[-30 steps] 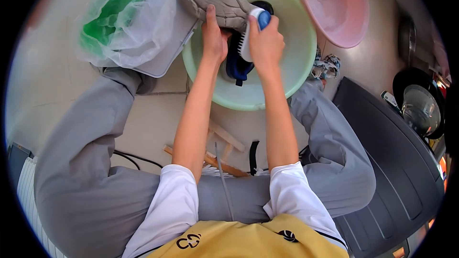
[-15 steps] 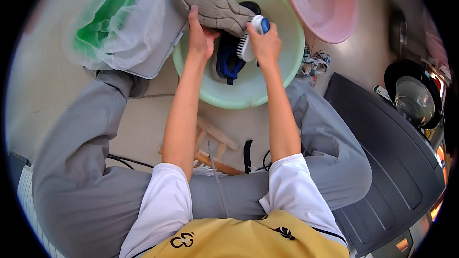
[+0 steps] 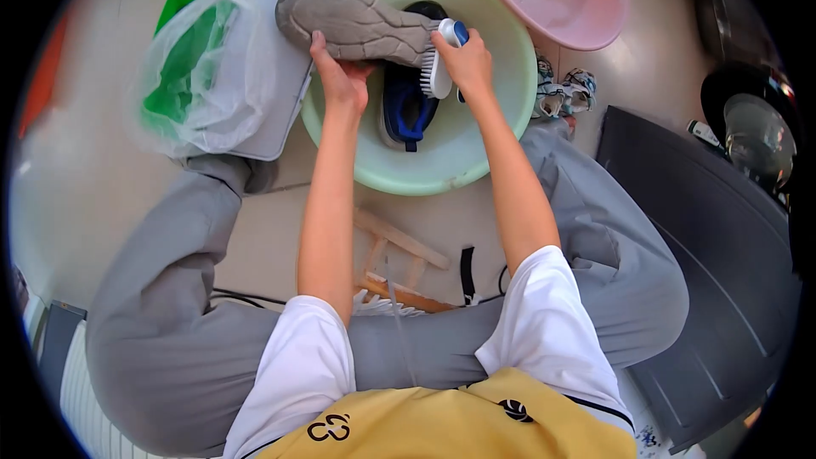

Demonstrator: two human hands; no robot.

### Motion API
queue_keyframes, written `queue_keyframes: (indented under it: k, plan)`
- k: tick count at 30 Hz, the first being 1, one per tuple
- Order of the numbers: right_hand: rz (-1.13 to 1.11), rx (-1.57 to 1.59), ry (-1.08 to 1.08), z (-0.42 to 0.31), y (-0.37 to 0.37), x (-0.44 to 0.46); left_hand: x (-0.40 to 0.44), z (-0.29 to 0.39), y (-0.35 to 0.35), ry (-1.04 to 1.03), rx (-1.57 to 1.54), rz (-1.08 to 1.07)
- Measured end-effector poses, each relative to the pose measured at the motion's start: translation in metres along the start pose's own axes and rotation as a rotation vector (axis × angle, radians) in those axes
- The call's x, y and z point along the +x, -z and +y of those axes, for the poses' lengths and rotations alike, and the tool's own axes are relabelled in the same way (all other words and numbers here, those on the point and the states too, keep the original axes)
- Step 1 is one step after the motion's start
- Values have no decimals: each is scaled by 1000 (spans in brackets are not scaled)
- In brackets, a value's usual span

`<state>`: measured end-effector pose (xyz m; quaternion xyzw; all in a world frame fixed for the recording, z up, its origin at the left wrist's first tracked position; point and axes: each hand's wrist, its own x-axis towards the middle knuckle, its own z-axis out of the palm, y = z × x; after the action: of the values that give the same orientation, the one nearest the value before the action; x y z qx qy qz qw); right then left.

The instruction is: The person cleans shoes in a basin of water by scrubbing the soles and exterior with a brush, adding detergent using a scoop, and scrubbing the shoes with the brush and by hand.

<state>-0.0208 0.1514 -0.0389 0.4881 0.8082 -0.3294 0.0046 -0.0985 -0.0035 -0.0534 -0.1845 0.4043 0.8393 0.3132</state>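
My left hand (image 3: 342, 81) grips a shoe (image 3: 357, 24) from below, its grey-brown sole turned up toward me. The thumb lies along the sole's near edge; the other fingers are partly hidden under the shoe. My right hand (image 3: 467, 61) is closed around a white and blue scrub brush (image 3: 437, 76), whose bristles point left and touch the right end of the sole. Beneath both, a second shoe (image 3: 405, 119), dark with a blue lining, lies in the pale green basin (image 3: 512, 119), partly covered by the held shoe.
A pink basin (image 3: 586, 30) with suds stands at the upper right. On the left is a green bin (image 3: 174, 4) lined with a clear plastic bag (image 3: 212, 93). A patterned sandal (image 3: 565, 93) and a dark grey panel (image 3: 680, 255) are to the right; a wooden stool (image 3: 399, 238) is below.
The shoe in my left hand appears more level and further left. The brush stays at the sole's right end. The whole view has shifted slightly.
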Motion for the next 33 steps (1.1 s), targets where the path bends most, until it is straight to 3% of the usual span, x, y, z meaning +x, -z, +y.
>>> queue_keyframes:
  k: [4,9,13,20,22,26,30,33]
  plan:
    - [-21,60,-20,8,-1,18,3,-10,4,-24,59,9]
    - [-75,40,50,6,7,36,3,-16,-3,-106,365,25]
    - [-43,165,139,16,5,34,7,-16,-3,-115,346,49]
    - [-175,306,95,18,12,-27,3,-22,-4,-165,315,112]
    - [-43,305,61,18,4,-31,5,-34,-1,-360,488,-57]
    - [-76,259,243,5,33,-19,-4,-1,-17,-180,413,-120]
    - [-51,214,214,-42,95,-24,-9,27,-33,-158,295,-200]
    - [-104,135,303,-54,112,-30,-14,39,-33,104,323,-379]
